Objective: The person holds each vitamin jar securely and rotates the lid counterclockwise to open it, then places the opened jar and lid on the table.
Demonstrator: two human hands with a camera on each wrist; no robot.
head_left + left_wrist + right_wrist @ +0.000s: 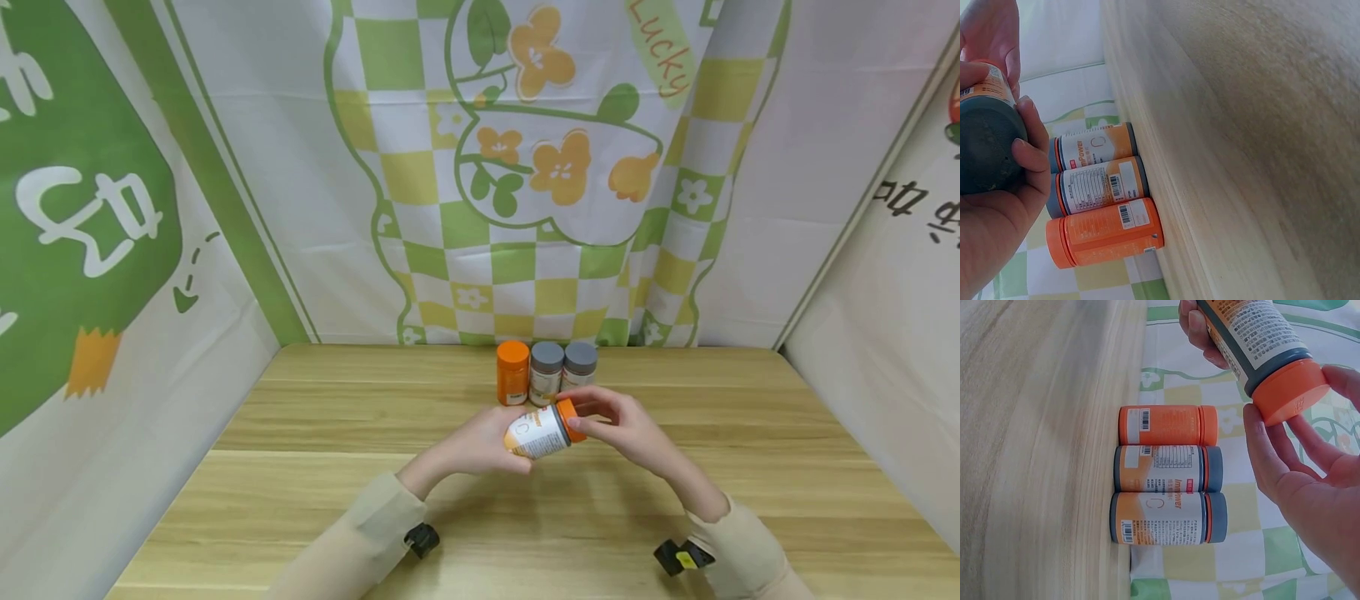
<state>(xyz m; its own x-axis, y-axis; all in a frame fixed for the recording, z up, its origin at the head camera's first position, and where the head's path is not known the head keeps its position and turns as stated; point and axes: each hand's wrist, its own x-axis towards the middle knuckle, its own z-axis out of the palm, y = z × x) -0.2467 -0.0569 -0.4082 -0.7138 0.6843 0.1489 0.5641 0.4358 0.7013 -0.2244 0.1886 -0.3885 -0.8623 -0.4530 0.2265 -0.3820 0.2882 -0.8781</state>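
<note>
Over the wooden surface (337, 417), the left hand (483, 442) grips a grey cylindrical plastic bottle (538, 432) as the right hand (626, 425) pinches its orange lid (1291, 394), lid-work probably calling for a twist.

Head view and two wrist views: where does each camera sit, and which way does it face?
Head: worn on the head, facing forward and down at the held bottle; left hand, right hand and sleeves show.
Left wrist: worn there, facing the bottle's dark base; left hand and part of the right hand show.
Right wrist: worn there, facing the bottle's orange lid; right hand and left fingers show.
Both wrist views share three standing bottles.
</note>
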